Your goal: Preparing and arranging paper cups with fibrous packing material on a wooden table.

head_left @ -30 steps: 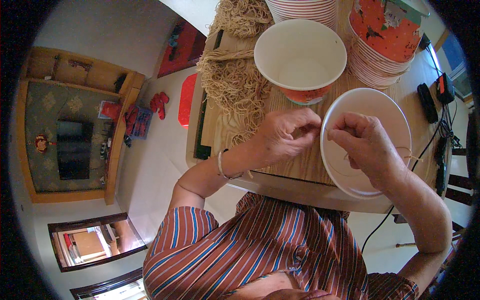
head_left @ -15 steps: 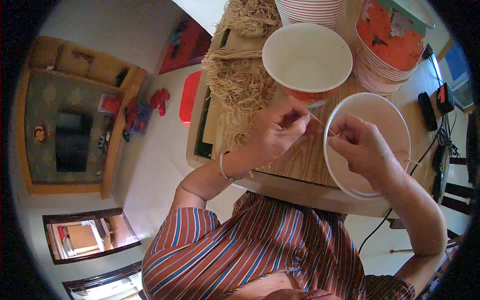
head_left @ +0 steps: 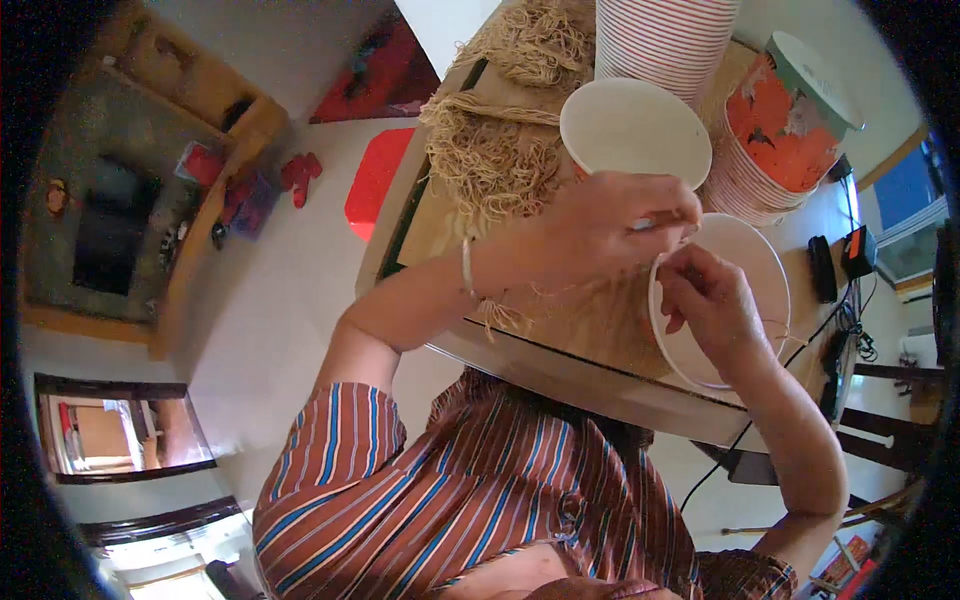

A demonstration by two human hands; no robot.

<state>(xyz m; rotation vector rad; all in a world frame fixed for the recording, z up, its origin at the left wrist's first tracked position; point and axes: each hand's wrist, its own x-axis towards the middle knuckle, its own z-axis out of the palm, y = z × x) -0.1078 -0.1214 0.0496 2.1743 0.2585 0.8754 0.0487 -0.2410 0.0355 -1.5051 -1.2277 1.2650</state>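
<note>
A white paper bucket (head_left: 762,262) lies tipped at the table's front right, its wide mouth turned toward me. At its left rim the fingers of my right hand (head_left: 715,300) are pinched together, seemingly on tan string. Just above those fingertips is my left hand (head_left: 610,225), palm down with curled fingers; it is slightly blurred and what it holds is hidden. A short knotted string end (head_left: 788,334) sticks out at the bucket's right rim. Behind my left hand stands another white bucket (head_left: 635,125), its lower part covered by the hand.
Tan string bundles (head_left: 495,160) lie on the left of the wooden table (head_left: 590,345). Tall nested buckets (head_left: 665,45) stand at the back, with an orange-printed stack (head_left: 785,130) at the right. Black cables and an adapter (head_left: 858,250) lie at the right edge; a red stool (head_left: 378,185) stands left.
My left hand has moved right and turned palm down over my right fingertips. The string stretched between the hands before no longer shows. My view has shifted a little.
</note>
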